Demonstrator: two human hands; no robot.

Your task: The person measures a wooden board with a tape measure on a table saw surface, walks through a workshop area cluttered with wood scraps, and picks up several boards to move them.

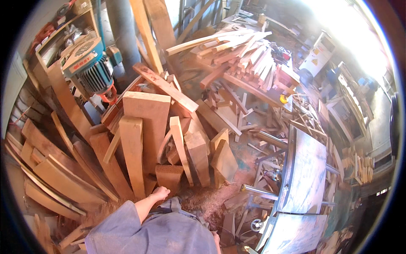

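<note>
My left hand (pixel 160 193) is held in front of my body with its fingers curled, and nothing shows in it. Just beyond it stands a short, thick wooden block (pixel 169 174), with a gap I cannot judge between them. Behind that, several upright boards lean together: a wide plank (pixel 148 118), a narrower one (pixel 132 156) and a slim strip (pixel 181 148). Only a sliver of my right hand or wrist (pixel 217 241) shows at the lower edge, beside my grey clothing; its fingers are hidden.
A teal electric motor (pixel 95 74) stands at the far left. Long planks (pixel 63 182) lean along the left. A heap of cut strips (pixel 249 55) lies at the back. To the right is a machine with a flat metal table (pixel 306 169). Sawdust (pixel 207 203) covers the floor ahead.
</note>
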